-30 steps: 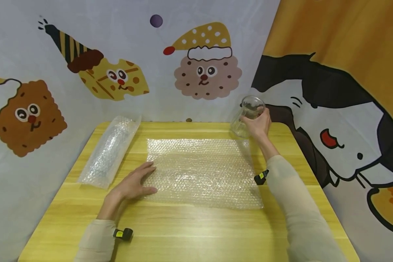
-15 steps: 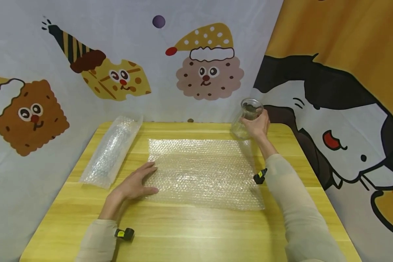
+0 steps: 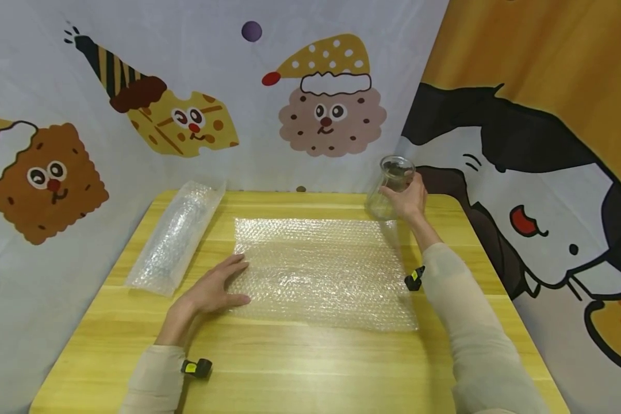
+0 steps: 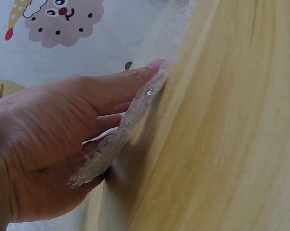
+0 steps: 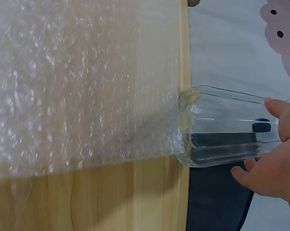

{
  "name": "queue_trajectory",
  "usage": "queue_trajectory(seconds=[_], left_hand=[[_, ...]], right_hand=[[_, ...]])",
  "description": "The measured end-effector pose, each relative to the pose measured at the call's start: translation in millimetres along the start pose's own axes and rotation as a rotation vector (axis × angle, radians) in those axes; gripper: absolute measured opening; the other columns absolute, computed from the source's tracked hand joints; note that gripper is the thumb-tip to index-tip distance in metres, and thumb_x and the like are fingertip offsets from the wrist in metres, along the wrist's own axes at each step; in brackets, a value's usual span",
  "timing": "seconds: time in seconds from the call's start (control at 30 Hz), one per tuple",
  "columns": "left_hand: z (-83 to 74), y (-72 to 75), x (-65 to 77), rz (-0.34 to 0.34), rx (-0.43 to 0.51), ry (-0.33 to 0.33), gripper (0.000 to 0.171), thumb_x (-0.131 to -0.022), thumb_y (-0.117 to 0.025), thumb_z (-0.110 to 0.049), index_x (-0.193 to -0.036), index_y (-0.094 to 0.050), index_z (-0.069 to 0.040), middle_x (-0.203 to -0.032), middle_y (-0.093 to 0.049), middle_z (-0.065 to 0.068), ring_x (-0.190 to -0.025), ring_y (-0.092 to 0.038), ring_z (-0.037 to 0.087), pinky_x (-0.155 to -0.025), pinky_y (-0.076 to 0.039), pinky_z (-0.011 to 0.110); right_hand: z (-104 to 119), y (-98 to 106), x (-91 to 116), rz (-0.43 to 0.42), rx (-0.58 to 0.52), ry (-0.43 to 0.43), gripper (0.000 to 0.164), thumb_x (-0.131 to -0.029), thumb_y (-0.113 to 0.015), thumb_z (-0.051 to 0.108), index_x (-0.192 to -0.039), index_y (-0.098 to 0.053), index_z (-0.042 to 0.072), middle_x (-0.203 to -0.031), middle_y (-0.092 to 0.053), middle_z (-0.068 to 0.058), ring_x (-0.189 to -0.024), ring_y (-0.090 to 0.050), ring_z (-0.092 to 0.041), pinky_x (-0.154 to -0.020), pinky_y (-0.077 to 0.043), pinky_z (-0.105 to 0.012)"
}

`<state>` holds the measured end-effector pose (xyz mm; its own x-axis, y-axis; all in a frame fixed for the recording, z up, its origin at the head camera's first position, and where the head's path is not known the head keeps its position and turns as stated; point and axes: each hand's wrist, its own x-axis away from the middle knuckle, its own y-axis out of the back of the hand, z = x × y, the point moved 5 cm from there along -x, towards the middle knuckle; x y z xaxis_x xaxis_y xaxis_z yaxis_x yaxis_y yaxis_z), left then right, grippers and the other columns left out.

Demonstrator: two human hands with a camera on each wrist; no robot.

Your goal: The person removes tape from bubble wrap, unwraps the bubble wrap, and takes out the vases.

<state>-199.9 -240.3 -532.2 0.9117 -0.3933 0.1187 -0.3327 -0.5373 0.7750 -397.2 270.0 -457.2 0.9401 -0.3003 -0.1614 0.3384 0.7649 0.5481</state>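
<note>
A clear glass vase (image 3: pixel 380 198) with a round rim, a narrower neck and a faceted body stands by the far right corner of a flat bubble wrap sheet (image 3: pixel 315 276). My right hand (image 3: pixel 409 198) holds it round the neck, thumb on one side and fingers on the other. In the right wrist view the base of the glass vase (image 5: pixel 222 127) meets the corner of the bubble wrap (image 5: pixel 87 86). My left hand (image 3: pixel 212 287) rests at the sheet's left edge with fingers spread; in the left wrist view its thumb touches the bubble wrap edge (image 4: pixel 135 108).
A long bubble-wrapped bundle (image 3: pixel 178 241) lies at the left of the wooden table (image 3: pixel 310 374); its content cannot be made out. A curtain with cartoon prints (image 3: pixel 196 57) hangs right behind the table and along its sides.
The view shifts very slightly. Both hands, the glass vase and the bubble wrap stay practically where they were.
</note>
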Motion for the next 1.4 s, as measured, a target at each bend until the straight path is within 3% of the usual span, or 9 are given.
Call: queue_trajectory(seconds=[0.17, 0.33, 0.57, 0.67, 0.83, 1.0, 1.17, 1.4], left_hand=[[-0.2, 0.1, -0.3, 0.003, 0.000, 0.006, 0.097, -0.094, -0.091, -0.047, -0.171, -0.047, -0.007, -0.188, -0.025, 0.019, -0.171, -0.026, 0.054, -0.136, -0.026, 0.077], [-0.7, -1.1, -0.4, 0.007, 0.000, 0.006, 0.097, -0.094, -0.091, -0.047, -0.171, -0.047, -0.007, -0.188, -0.025, 0.019, -0.171, -0.026, 0.054, -0.137, -0.025, 0.076], [-2.0, 0.3, -1.4, 0.012, -0.008, 0.002, 0.095, -0.095, -0.091, -0.046, -0.171, -0.048, -0.007, -0.188, -0.026, 0.019, -0.171, -0.026, 0.054, -0.137, -0.026, 0.077], [-1.8, 1.1, -2.1, 0.012, -0.003, 0.003, 0.095, -0.095, -0.091, -0.046, -0.171, -0.048, -0.007, -0.188, -0.025, 0.019, -0.171, -0.026, 0.054, -0.137, -0.025, 0.077], [-0.6, -0.1, -2.8, 0.015, 0.019, 0.010, 0.095, -0.095, -0.091, -0.045, -0.171, -0.047, -0.007, -0.189, -0.024, 0.016, -0.172, -0.024, 0.053, -0.137, -0.023, 0.077], [-1.2, -2.6, -1.4, 0.023, 0.034, 0.015, 0.097, -0.094, -0.091, -0.046, -0.171, -0.047, -0.007, -0.189, -0.023, 0.017, -0.172, -0.024, 0.054, -0.137, -0.023, 0.078], [-1.5, -2.5, -0.4, 0.014, 0.030, 0.009, 0.097, -0.094, -0.091, -0.047, -0.171, -0.047, -0.006, -0.188, -0.025, 0.019, -0.171, -0.025, 0.055, -0.136, -0.024, 0.079], [-2.3, -0.9, -0.1, 0.013, 0.023, 0.016, 0.097, -0.094, -0.091, -0.047, -0.171, -0.047, -0.007, -0.188, -0.024, 0.018, -0.172, -0.024, 0.055, -0.136, -0.023, 0.078]], right_hand=[[-3, 7, 10, 0.078, -0.054, 0.020, 0.091, -0.101, -0.084, 0.039, -0.170, -0.037, 0.003, -0.169, -0.052, -0.026, -0.157, -0.051, -0.044, -0.133, -0.045, -0.059], [-9, 18, 31, 0.092, -0.083, 0.012, 0.086, -0.109, -0.070, 0.043, -0.174, -0.031, 0.002, -0.176, -0.043, -0.026, -0.165, -0.041, -0.045, -0.138, -0.037, -0.060], [2, 25, 76, 0.101, 0.043, 0.173, 0.070, -0.110, -0.070, 0.031, -0.165, -0.046, -0.005, -0.170, -0.047, -0.034, -0.159, -0.042, -0.055, -0.134, -0.035, -0.071], [9, 19, 100, 0.189, 0.099, 0.254, 0.067, -0.108, -0.073, 0.031, -0.161, -0.052, -0.005, -0.169, -0.048, -0.033, -0.161, -0.042, -0.055, -0.135, -0.032, -0.073], [15, -1, 144, 0.411, 0.176, 0.368, 0.065, -0.109, -0.074, 0.037, -0.159, -0.056, 0.000, -0.170, -0.052, -0.027, -0.161, -0.045, -0.052, -0.135, -0.033, -0.075], [12, -22, 187, 0.575, 0.338, 0.525, 0.071, -0.107, -0.076, 0.045, -0.161, -0.057, 0.002, -0.171, -0.052, -0.028, -0.161, -0.045, -0.054, -0.134, -0.032, -0.080], [3, -38, 216, 0.659, 0.500, 0.646, 0.074, -0.102, -0.080, 0.051, -0.161, -0.060, 0.011, -0.173, -0.050, -0.029, -0.161, -0.046, -0.055, -0.133, -0.032, -0.080], [-6, -44, 227, 0.672, 0.572, 0.679, 0.074, -0.098, -0.084, 0.055, -0.156, -0.066, 0.013, -0.173, -0.049, -0.029, -0.161, -0.044, -0.058, -0.134, -0.035, -0.077]])
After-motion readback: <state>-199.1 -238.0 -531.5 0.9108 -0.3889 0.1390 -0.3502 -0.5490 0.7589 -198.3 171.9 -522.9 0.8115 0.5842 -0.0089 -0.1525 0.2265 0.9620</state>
